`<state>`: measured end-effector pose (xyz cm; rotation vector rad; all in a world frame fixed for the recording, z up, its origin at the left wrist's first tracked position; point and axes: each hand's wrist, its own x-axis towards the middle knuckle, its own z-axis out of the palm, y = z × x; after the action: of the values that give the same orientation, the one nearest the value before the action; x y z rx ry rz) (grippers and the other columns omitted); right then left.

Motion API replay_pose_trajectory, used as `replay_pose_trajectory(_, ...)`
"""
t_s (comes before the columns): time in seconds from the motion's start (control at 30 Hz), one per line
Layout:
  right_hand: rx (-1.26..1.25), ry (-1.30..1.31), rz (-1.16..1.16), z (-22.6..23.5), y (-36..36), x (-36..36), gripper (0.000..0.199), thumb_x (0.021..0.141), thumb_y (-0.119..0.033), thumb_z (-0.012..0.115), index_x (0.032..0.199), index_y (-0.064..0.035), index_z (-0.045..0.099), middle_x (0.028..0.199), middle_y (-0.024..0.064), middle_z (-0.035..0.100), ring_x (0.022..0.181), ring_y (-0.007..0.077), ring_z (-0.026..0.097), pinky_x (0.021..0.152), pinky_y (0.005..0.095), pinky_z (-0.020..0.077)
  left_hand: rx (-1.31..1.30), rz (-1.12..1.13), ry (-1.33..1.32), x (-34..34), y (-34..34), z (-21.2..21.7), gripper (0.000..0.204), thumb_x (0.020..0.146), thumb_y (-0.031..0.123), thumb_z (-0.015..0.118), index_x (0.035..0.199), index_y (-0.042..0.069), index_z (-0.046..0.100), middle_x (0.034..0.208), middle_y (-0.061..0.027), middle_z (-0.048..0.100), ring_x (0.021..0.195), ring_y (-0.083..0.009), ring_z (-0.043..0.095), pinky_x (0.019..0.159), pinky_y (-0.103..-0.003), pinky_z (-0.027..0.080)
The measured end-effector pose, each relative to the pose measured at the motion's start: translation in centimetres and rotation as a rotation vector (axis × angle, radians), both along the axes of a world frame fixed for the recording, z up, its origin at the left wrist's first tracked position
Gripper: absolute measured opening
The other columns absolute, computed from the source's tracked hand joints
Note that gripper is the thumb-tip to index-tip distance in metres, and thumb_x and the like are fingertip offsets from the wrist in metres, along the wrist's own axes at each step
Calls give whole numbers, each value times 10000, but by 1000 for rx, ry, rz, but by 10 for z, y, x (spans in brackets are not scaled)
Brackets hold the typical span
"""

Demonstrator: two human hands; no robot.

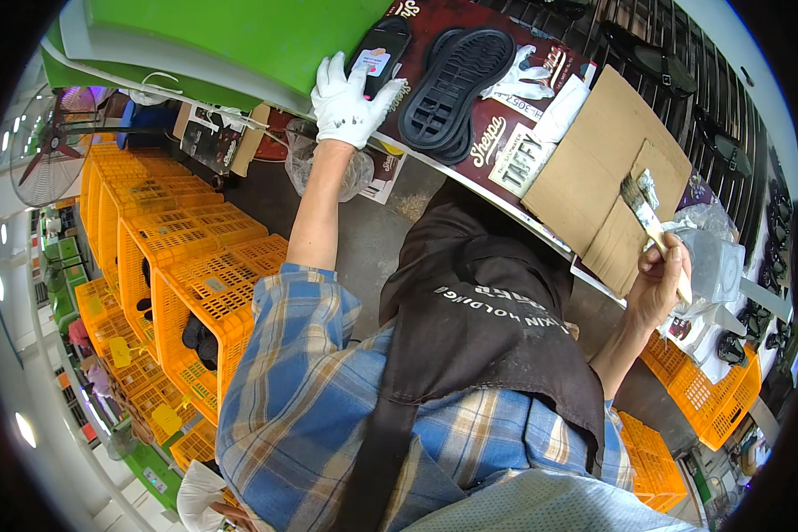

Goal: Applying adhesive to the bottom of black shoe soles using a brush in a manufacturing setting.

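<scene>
My left hand (356, 99), in a white work glove, lies with its fingers spread at the edge of the green machine. Its fingertips reach the lower end of a black, phone-like slab (383, 49) with a small sticker. Beside it lie black shoe soles (465, 80), stacked, treaded side up. In the bare fingers of my right hand (661, 282) is a paintbrush (649, 220) with a pale handle. Its bristles point away from me, over a brown cardboard sheet (607, 142). A whitish, smeared piece (648, 189) sits next to the bristles.
A loose white glove (521, 82) lies beyond the soles. Black shoe parts (652, 62) rest on a slatted rack at the far right. A clear plastic container (716, 266) stands beside my right hand. Orange crates (195, 275) are stacked at left, near a fan (49, 146).
</scene>
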<state>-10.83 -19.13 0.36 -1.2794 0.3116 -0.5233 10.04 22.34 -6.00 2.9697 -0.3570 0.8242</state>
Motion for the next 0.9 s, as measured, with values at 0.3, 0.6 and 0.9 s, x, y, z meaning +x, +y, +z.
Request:
replay_pose_trajectory(0.3,15,-1,-23,-1,-1,-1,257,907,-183,561,1020,44,607,691,85,585,568,112,497,523,206,385,-341,-158,-111,-5,-19,19,466,770,459,656,1012,61,631,1105,-225,562,1081,-409,489,916,-474,401)
replay_pose_trajectory(0.6,-18,-13,-78,-5,-18,-15,267,915,-185,548,1048,40,602,734,84,589,578,108,494,531,202,385,-189,-59,400,-58,-95,58,815,682,557,679,1274,51,443,1137,-272,538,1012,-410,555,863,-462,454)
replay_pose_trajectory(0.9,-125,18,-237,-1,-68,-58,279,899,-130,571,1117,44,577,806,76,614,658,91,533,592,189,432,-630,-348,93,-52,-89,58,819,635,170,789,1328,40,371,1157,-197,533,1058,-292,540,918,-389,437)
